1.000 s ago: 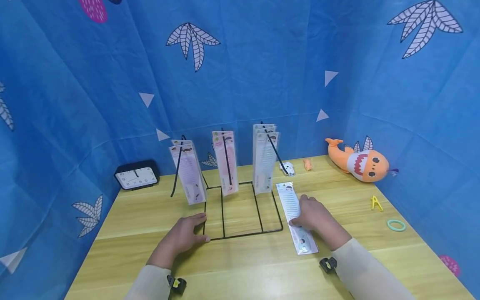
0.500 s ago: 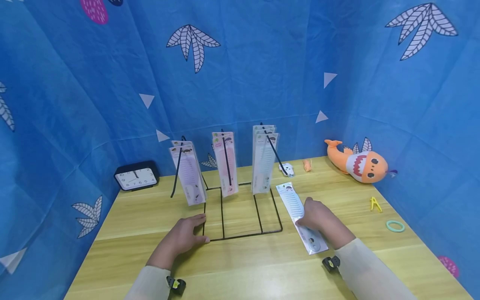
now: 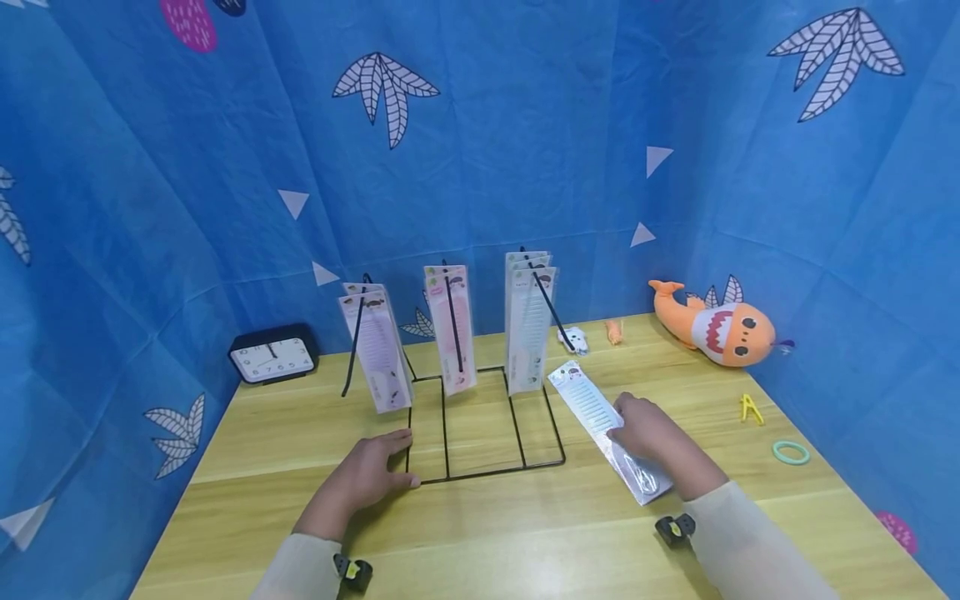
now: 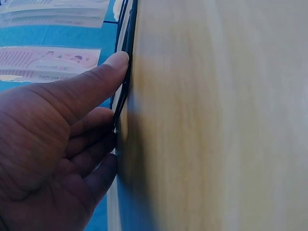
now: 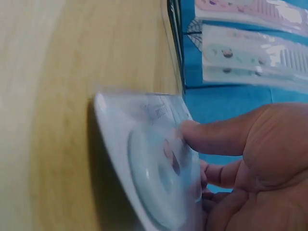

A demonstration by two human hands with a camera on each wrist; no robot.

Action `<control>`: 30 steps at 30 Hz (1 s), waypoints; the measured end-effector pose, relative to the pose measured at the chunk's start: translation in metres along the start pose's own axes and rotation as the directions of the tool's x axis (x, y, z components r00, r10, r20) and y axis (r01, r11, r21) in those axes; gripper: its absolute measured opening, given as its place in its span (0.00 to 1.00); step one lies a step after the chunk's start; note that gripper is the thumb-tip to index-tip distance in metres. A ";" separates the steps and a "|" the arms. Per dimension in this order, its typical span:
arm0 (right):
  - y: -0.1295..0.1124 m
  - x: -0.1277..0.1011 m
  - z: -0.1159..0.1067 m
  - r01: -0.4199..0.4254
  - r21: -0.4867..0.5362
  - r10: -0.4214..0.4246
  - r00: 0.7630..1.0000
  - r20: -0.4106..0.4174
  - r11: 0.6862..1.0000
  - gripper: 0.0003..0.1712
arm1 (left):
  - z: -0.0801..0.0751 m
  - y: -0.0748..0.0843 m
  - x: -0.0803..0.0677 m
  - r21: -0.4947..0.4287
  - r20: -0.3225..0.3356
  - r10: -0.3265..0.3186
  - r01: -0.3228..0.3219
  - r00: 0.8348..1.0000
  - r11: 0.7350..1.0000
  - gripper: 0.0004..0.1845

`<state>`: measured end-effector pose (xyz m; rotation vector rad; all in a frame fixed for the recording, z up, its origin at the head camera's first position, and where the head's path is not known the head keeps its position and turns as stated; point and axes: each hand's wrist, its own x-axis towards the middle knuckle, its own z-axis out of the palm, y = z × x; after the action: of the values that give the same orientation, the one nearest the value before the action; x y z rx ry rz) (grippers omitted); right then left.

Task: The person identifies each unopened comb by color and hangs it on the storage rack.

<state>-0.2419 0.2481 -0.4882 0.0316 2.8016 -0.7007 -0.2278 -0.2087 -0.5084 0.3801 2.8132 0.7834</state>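
Note:
My right hand (image 3: pixel 645 429) pinches a packaged comb (image 3: pixel 588 404), pale green and white, thumb on its front face. In the right wrist view the pack's (image 5: pixel 159 168) near end stands tilted, with a round mint shape under the plastic. My left hand (image 3: pixel 367 471) rests at the front left corner of a black wire rack (image 3: pixel 487 473), thumb on the front wire and fingers by the side wire. From the rack's hooks hang purple comb packs (image 3: pixel 378 358), pink comb packs (image 3: pixel 453 333) and pale green comb packs (image 3: pixel 528 333). The left wrist view shows the thumb (image 4: pixel 117 60) touching the wire.
A black clock (image 3: pixel 272 354) stands at the back left. Behind the rack's right hook lie a small white figure (image 3: pixel 575 340) and an orange one (image 3: pixel 615 332). At right are an orange shark plush (image 3: pixel 720 329), a yellow letter A (image 3: pixel 751 408) and a mint ring (image 3: pixel 791 452).
My right hand has moved slightly right, swinging the near end of the comb pack to the right and tilting it. My left hand stays at the rack's corner.

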 end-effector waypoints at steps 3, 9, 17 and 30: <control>0.008 0.001 -0.005 0.003 0.073 -0.004 1.000 0.008 0.997 0.20 | -0.001 0.000 0.001 -0.001 0.001 -0.003 0.003 1.000 1.000 0.39; 0.021 0.002 -0.022 0.003 0.209 -0.013 0.999 0.046 0.978 0.20 | -0.001 0.000 0.001 -0.001 0.005 -0.003 0.003 1.000 1.000 0.39; 0.031 -0.001 -0.044 0.059 0.320 -0.072 0.997 0.030 0.946 0.16 | -0.001 0.000 0.000 -0.002 -0.003 0.000 0.000 1.000 1.000 0.39; 0.031 -0.008 -0.066 0.223 0.490 -0.159 0.973 -0.168 0.843 0.14 | -0.002 0.001 0.000 -0.003 0.001 0.008 -0.008 1.000 1.000 0.39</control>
<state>-0.2477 0.3065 -0.4441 -0.1162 2.6646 -1.5192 -0.2279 -0.2087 -0.5063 0.3917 2.8114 0.7887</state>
